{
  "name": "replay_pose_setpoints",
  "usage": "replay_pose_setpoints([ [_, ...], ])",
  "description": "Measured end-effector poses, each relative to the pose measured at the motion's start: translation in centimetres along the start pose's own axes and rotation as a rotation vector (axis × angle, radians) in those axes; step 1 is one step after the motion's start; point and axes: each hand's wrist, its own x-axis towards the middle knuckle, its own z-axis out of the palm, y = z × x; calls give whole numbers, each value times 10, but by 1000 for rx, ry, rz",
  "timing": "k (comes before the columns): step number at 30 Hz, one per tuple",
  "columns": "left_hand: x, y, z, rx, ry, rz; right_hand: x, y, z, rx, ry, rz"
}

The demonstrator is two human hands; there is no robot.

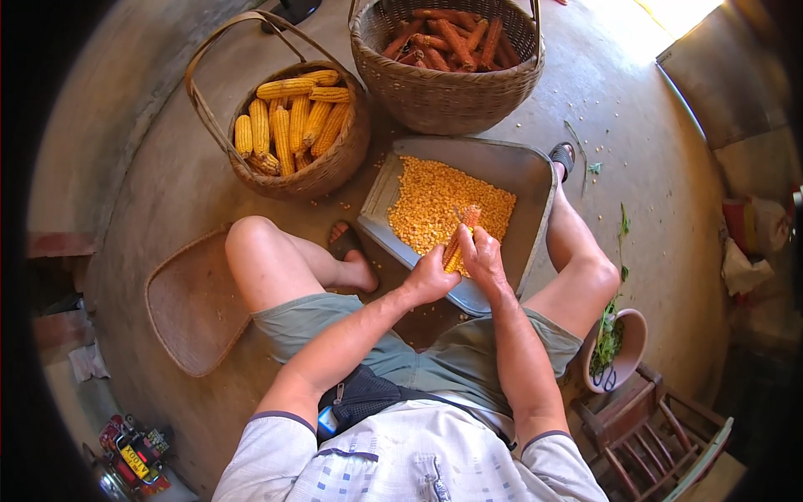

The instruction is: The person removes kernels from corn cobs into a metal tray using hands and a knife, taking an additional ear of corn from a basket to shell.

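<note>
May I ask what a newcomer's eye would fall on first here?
Probably the bright heap of yellow kernels in the central grey tray, with the left hand and right hand holding a corn cob over it. Beyond, yellow ears fill the left basket, and reddish bare cobs lie in the larger basket beside it.

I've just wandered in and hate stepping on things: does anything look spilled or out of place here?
Yes, slightly: stray kernels lie on the floor outside the grey bin holding the pile, and a leafy sprig lies near the right sandal, apart from the bowl of greens.
</note>
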Motion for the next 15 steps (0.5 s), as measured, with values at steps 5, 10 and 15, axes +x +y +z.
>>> replay_pose_setpoints([
  [5,3,-11,1,-261,-104,201,-1,3,-7,35,-57,13],
  [10,2,-12,-5,-378,-258,-49,-2,8,-4,39,-57,-9],
  [15,3,-9,-14,-784,-464,-205,-1,10,-4,223,-58,19],
])
